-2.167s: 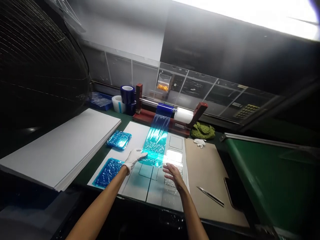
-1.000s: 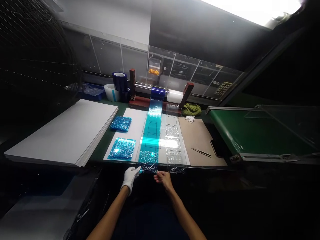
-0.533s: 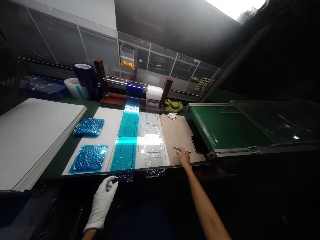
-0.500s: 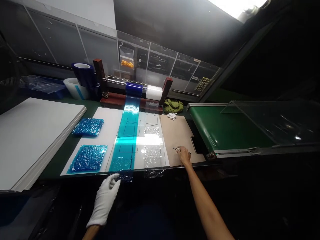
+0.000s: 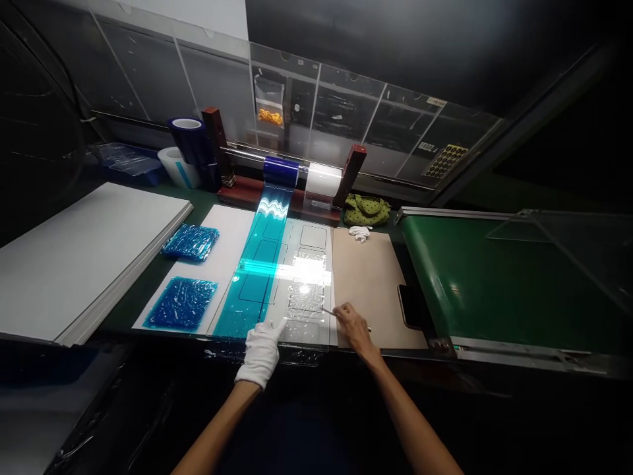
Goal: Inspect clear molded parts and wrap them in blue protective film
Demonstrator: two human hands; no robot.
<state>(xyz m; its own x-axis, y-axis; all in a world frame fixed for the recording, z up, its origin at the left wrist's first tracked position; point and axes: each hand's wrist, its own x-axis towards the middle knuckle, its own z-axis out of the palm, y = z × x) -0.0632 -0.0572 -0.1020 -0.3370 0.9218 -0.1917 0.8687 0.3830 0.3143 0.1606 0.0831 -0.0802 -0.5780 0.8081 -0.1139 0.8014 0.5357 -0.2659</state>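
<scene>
My left hand (image 5: 261, 353), in a white glove, is at the table's front edge over the lower end of the blue film strip (image 5: 242, 297). Its thumb and fingers are apart, with nothing seen between them. My bare right hand (image 5: 352, 324) holds a thin, pointed metal tool (image 5: 328, 311), whose exact kind I cannot make out. The tool's tip points left at the clear film (image 5: 306, 298), which lies over outlined rectangles on the white sheet. The blue film runs down from a blue roll (image 5: 281, 171), beside a white roll (image 5: 324, 178) on the same bar.
Two stacks of blue film pieces (image 5: 182, 303) lie left, beside thick white sheets (image 5: 99, 251). Brown board (image 5: 366, 277), a phone (image 5: 409, 307), a crumpled white glove (image 5: 360, 233) and a green dotted pouch (image 5: 366, 210) are right. Beyond them is a green conveyor belt (image 5: 494, 284).
My left hand has moved right and up onto the film's front end. My right hand has lifted the tool from the brown board and brought it left to the clear film. The view has shifted.
</scene>
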